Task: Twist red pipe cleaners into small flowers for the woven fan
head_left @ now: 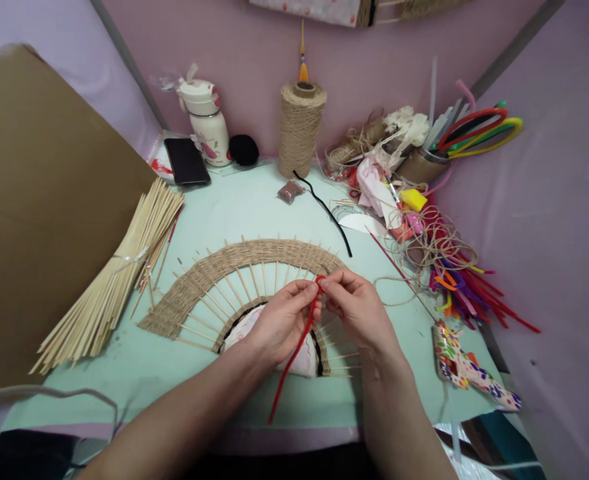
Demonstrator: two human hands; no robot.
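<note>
A red fuzzy stem (299, 347) is pinched between both hands above a fan-shaped woven piece. Its upper end curls into a small loop at the fingertips, and the long tail hangs down toward the front edge. My left hand (287, 317) grips it from the left, and my right hand (352, 303) holds the loop from the right. Below them lies the fan (259, 252), with a twine-woven outer band, thin wooden ribs and a pale patterned centre edged in black. The hands and forearms hide part of its right side.
Wooden sticks (104, 287) lie bundled at left beside a cardboard sheet (49, 200). A twine cone (302, 127), bottle (208, 127), phone (187, 161) and black stem (327, 210) are behind. Coloured stems (467, 287), tangled twine (429, 240) and a glue gun (474, 367) are at right.
</note>
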